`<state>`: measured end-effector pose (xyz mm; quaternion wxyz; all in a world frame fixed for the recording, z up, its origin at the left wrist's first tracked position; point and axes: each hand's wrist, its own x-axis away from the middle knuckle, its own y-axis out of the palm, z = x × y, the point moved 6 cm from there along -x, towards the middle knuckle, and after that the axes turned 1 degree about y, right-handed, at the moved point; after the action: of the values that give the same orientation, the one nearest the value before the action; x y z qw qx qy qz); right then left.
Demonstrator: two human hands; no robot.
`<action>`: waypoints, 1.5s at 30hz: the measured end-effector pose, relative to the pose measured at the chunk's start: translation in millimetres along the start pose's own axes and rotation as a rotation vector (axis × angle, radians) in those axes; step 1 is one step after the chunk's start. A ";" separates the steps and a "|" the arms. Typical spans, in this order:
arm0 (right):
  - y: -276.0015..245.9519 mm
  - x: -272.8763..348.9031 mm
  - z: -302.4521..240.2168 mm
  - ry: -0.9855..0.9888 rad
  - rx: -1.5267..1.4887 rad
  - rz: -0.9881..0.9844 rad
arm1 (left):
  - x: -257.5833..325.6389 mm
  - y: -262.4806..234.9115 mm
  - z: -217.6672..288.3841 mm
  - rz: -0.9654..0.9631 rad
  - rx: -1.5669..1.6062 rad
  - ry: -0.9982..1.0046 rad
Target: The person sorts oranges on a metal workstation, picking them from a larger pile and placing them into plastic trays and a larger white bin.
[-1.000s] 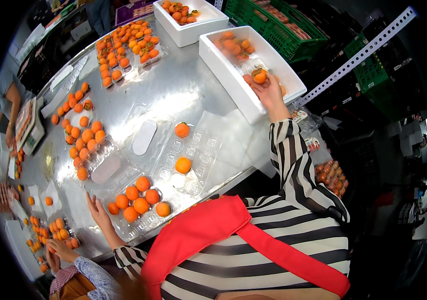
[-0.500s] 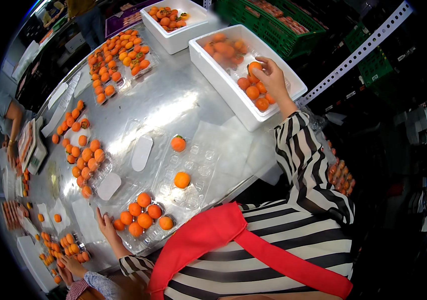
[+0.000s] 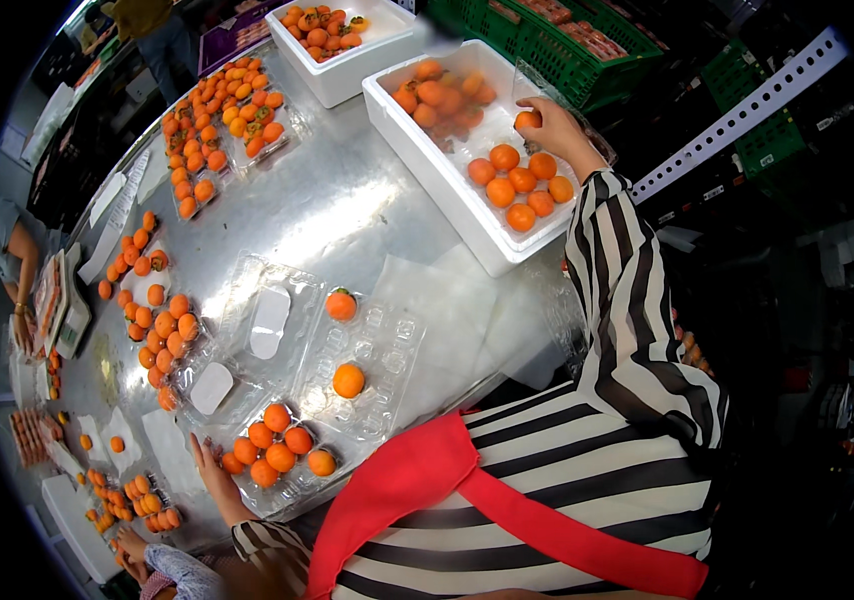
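Observation:
My right hand (image 3: 559, 132) reaches over the far right wall of a white foam box (image 3: 482, 235), its fingers closed around an orange persimmon (image 3: 527, 120). Below that hand, several loose persimmons (image 3: 522, 180) lie on the box's floor, with more heaped at its left end. My left hand (image 3: 215, 478) rests open, fingers stretched, against the left edge of a clear plastic tray (image 3: 292, 490). That tray carries a cluster of persimmons (image 3: 280, 457) near my apron. Just beyond it, another clear tray (image 3: 387, 345) holds two persimmons set apart.
A second foam box (image 3: 337, 90) of persimmons stands farther back. Filled trays (image 3: 212, 130) line the steel table's (image 3: 317, 190) far left side. White oval pads (image 3: 270, 322) lie in open trays. Green crates (image 3: 587, 75) stand behind the boxes. Co-workers' hands (image 3: 130, 548) show at the left.
My right hand has moved right, toward the box's far wall, still gripping a persimmon. More fruit on the box floor now shows. My left hand stays by the tray.

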<state>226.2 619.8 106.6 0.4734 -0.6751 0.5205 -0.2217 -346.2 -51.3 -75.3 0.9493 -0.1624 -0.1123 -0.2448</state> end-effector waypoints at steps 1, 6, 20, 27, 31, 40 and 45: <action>5.0 -0.8 4.8 0.018 0.030 -0.024 | -0.2 -2.9 -3.2 0.006 -0.002 -0.005; 23.1 2.2 36.7 0.096 0.066 -0.137 | -7.8 -6.5 -6.9 -0.007 -0.033 -0.019; 55.0 -2.7 65.1 0.132 -0.100 -0.233 | -3.7 -8.8 -10.8 0.033 0.023 -0.011; 60.3 -1.8 78.7 0.063 0.122 -0.157 | -15.4 -5.9 -18.8 0.035 0.077 -0.052; 37.9 7.9 40.0 -0.103 0.038 -0.113 | -8.5 -5.1 -0.8 0.022 0.021 -0.045; 43.8 96.1 -157.0 -0.205 -0.646 -0.283 | -7.7 3.1 -9.3 0.038 0.042 -0.079; 123.5 150.6 -244.8 -0.426 -0.451 -0.535 | 0.8 11.7 5.6 0.052 0.049 -0.073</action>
<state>25.7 381.1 81.0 0.3365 -0.9043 0.2523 -0.0728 -340.4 -40.0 -72.9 0.9543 -0.1507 -0.1484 -0.2113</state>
